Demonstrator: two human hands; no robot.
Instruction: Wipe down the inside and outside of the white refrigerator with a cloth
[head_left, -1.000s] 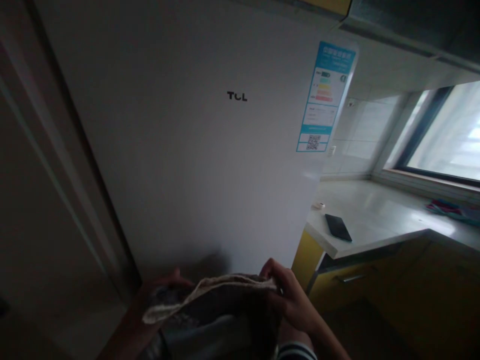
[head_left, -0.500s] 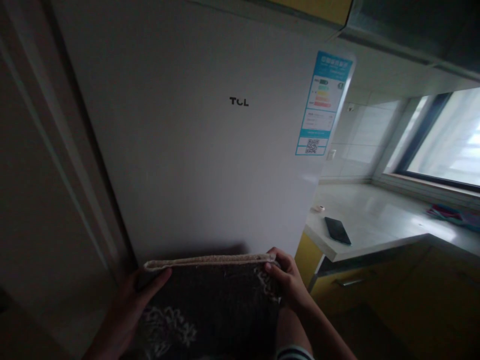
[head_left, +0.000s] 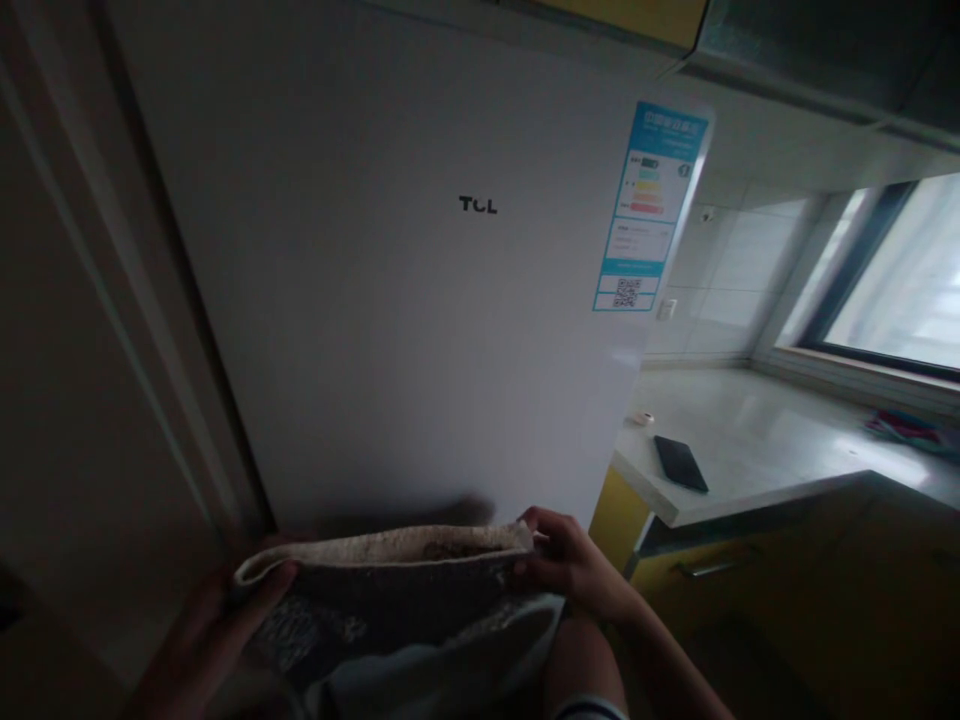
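A folded dark grey mat [head_left: 397, 595] with a pale floral pattern and a beige underside spans the space between my hands, low in front of a white fridge [head_left: 420, 350]. Its left folded end is pinched by my left hand [head_left: 225, 625], thumb on top of the near layer. At the other end my right hand [head_left: 574, 565] grips the mat's corner between thumb and fingers. The two layers gap apart along the upper edge, so the beige inner side shows. Below the mat, a bare knee [head_left: 583, 665] and some light cloth are visible.
Right of the fridge, a pale countertop [head_left: 757, 420] holds a dark phone [head_left: 680, 463], a small whitish object [head_left: 641, 418] and colourful cloth [head_left: 907, 428]. Beneath it are yellow cabinets [head_left: 780, 590] with a metal handle. A door frame [head_left: 142, 330] runs along the left.
My left hand has moved left and down with its end of the mat. The mat's layers have parted along the top, and its lower part has lifted, uncovering light cloth beneath.
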